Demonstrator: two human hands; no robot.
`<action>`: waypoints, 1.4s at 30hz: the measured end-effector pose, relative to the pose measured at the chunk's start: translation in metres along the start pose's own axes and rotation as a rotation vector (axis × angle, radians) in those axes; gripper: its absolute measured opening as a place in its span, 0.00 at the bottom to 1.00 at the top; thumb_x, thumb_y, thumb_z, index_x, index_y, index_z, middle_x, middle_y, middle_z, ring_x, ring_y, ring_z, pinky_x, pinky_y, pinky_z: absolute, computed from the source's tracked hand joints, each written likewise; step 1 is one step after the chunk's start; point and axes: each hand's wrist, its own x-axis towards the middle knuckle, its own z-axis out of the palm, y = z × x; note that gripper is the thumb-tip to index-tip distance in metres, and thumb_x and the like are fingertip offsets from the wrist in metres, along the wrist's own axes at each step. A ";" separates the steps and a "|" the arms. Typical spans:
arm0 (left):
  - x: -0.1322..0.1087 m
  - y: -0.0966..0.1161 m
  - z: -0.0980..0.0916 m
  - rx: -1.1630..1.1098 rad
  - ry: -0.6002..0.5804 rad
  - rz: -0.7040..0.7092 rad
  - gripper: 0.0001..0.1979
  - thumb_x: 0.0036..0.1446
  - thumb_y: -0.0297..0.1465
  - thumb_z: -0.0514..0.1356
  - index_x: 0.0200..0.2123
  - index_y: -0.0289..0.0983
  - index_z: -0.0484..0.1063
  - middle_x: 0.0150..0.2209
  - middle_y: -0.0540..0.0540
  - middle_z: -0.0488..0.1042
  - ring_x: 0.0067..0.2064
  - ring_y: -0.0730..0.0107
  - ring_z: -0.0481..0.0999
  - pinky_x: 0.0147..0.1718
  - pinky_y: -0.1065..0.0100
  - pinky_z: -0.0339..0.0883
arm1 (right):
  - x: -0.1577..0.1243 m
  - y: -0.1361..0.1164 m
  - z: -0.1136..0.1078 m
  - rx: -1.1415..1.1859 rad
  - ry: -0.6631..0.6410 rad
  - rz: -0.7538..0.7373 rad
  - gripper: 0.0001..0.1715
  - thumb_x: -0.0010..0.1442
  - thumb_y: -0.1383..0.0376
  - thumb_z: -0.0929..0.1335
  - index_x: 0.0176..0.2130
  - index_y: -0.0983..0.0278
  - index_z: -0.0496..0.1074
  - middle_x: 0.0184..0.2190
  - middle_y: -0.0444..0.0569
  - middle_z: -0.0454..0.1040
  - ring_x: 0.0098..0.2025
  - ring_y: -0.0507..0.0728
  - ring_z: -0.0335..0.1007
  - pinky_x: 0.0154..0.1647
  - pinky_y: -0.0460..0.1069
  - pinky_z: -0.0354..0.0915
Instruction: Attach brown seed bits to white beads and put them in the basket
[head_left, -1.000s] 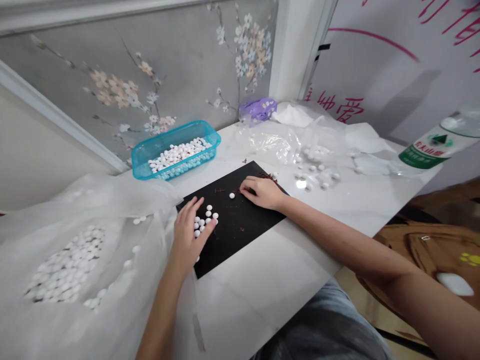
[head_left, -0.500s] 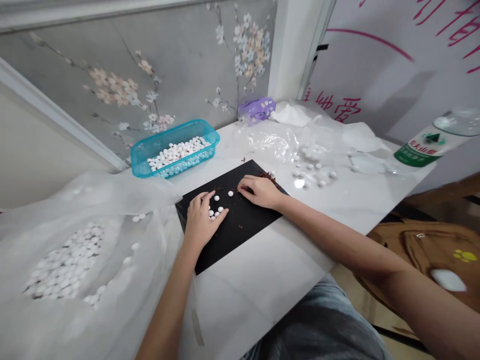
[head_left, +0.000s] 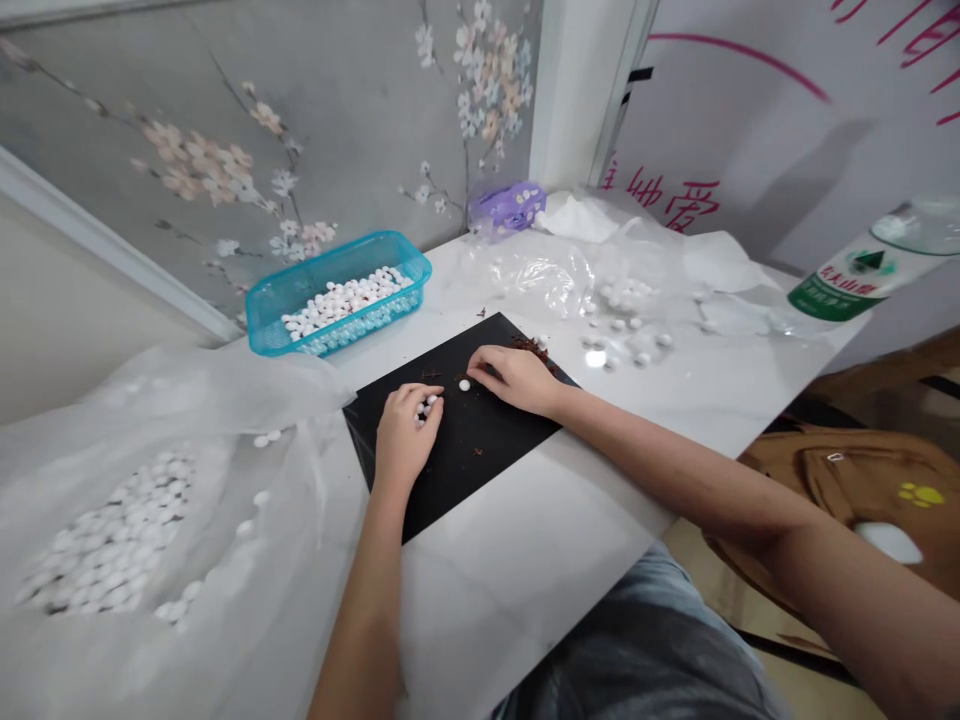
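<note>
On the black mat (head_left: 480,480), my left hand (head_left: 405,430) curls its fingers and thumb around several small white balls (head_left: 430,402), partly hidden by the hand. A single white ball (head_left: 464,385) lies to the right of these, just below the fingertips of my right hand (head_left: 516,378). Thumb and forefinger of that hand are pinched together; whatever is between them is too small to make out. Dark reddish-brown bits (head_left: 534,346) are heaped behind the right hand at the mat's far corner.
A blue plastic basket (head_left: 337,262) of white balls stands behind the mat. Left is a translucent bag (head_left: 247,590) with many more. Loose balls (head_left: 641,359), clear plastic wrap (head_left: 540,275), a purple package (head_left: 510,207) and a large bottle (head_left: 862,268) are at the right and back.
My left hand's fingers have closed in around the white balls, drawing thumb and fingertips together. The right hand stays near the lone ball. The view has shifted slightly.
</note>
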 end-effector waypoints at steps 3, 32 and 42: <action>-0.003 -0.003 -0.001 -0.085 0.010 -0.014 0.10 0.57 0.32 0.55 0.39 0.39 0.74 0.42 0.46 0.73 0.45 0.64 0.71 0.48 0.62 0.64 | 0.000 0.000 -0.001 0.031 0.002 0.036 0.08 0.63 0.63 0.61 0.38 0.63 0.67 0.31 0.46 0.73 0.29 0.52 0.67 0.31 0.45 0.57; -0.022 0.005 0.001 -0.004 0.092 0.000 0.15 0.51 0.28 0.58 0.45 0.38 0.67 0.46 0.43 0.71 0.49 0.61 0.70 0.50 0.59 0.65 | -0.011 -0.021 0.010 0.119 0.012 -0.143 0.13 0.60 0.67 0.62 0.46 0.64 0.66 0.36 0.47 0.73 0.27 0.49 0.64 0.29 0.44 0.60; -0.022 0.007 0.001 -0.068 0.046 -0.019 0.15 0.51 0.27 0.59 0.45 0.39 0.67 0.42 0.46 0.75 0.46 0.64 0.72 0.47 0.62 0.66 | -0.013 -0.025 0.012 0.152 0.021 -0.139 0.13 0.59 0.67 0.62 0.46 0.63 0.62 0.33 0.43 0.72 0.26 0.48 0.65 0.28 0.43 0.58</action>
